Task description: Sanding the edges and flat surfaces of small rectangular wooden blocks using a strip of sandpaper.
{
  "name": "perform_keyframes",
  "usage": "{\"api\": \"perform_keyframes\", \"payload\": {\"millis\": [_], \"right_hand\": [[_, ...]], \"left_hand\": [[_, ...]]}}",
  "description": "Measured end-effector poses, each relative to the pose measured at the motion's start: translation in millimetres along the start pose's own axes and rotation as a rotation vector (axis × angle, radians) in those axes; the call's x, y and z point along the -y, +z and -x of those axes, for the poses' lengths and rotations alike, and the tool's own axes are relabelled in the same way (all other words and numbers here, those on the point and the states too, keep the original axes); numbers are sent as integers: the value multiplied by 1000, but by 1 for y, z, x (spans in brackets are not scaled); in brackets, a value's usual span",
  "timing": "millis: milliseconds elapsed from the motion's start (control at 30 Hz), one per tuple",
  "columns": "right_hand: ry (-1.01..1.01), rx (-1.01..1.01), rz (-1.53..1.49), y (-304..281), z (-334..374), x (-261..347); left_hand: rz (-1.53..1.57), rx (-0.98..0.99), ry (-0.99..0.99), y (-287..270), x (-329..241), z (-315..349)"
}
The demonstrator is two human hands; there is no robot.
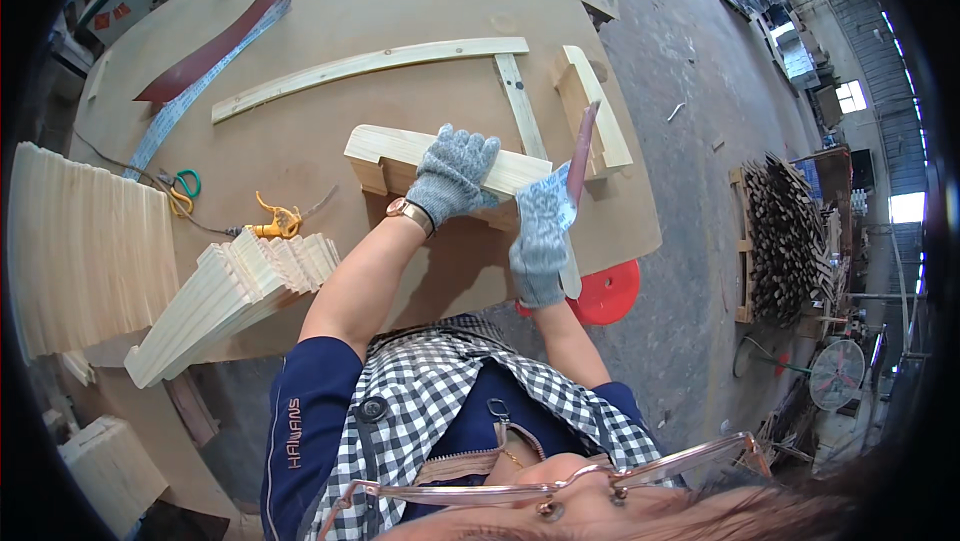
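Note:
A pale wooden piece with a notched underside (385,146) lies across the table in front of me. My left hand (452,176), in a grey knit glove, is closed over its middle with the fingers wrapped across the top. At the piece's right end, my gloved right hand (540,246) grips a strip of sandpaper (581,153). Its maroon grit side and blue-and-white printed backing both show, and one end sticks up past the hand. The right fingertips are partly hidden by the strip.
A long wooden slat (370,73), a short slat (518,106) and another shaped wooden piece (595,106) lie beyond my hands. Leftward are spare sandpaper (210,56), green-handled scissors (187,183), a yellow air gun (278,219) and stacked wood (90,246). A red stool (610,291) stands beside the table.

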State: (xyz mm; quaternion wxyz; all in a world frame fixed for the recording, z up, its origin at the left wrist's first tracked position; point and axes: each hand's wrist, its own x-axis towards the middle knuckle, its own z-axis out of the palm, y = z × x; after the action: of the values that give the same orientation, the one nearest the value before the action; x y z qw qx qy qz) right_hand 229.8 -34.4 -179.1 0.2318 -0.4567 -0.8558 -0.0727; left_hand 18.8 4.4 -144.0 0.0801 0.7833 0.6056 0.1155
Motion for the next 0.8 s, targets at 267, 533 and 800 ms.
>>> {"api": "perform_keyframes", "payload": {"millis": [267,533,800], "right_hand": [[144,-42,-133,10,-45,-17],[-37,-25,7,19,-85,-16],[-396,190,-616,44,-191,125]], "left_hand": [[-42,-205,85,10,4,2],[108,-68,-19,-14,-2,1],[286,-406,52,35,4,0]]}}
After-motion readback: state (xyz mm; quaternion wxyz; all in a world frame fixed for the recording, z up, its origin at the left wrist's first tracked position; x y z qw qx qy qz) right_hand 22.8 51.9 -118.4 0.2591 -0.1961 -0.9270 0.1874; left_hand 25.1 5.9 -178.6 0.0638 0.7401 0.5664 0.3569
